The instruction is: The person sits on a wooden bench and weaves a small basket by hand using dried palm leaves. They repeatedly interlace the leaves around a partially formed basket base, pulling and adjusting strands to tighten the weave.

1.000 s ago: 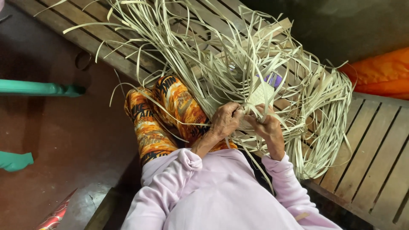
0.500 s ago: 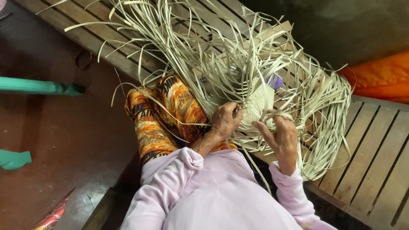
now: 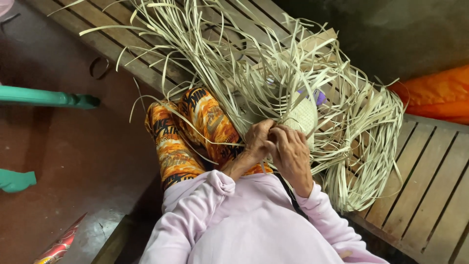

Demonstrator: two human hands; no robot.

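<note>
A small pale woven piece [image 3: 304, 116] sits in my lap, with many long loose straw strips [image 3: 234, 58] fanning out from it over the bench. My left hand [image 3: 257, 142] pinches strips at the near edge of the weave. Pressed against it from the right, my right hand [image 3: 292, 154] has its fingers curled over the same edge of strips. A coiled bundle of strips [image 3: 376, 146] lies just right of the hands. My orange patterned trouser legs [image 3: 190, 132] are under the work.
I sit on a slatted wooden bench [image 3: 430, 195]. An orange cloth [image 3: 439, 93] lies at the far right. A green bar [image 3: 49, 98] and a green scrap [image 3: 14, 180] are over the dark red floor [image 3: 73, 161] at the left. A purple object [image 3: 318, 97] peeks from under the strips.
My right hand lifted off to the right with fingers spread, then came back against the left hand over the weave. The left hand stayed pinched on the strips.
</note>
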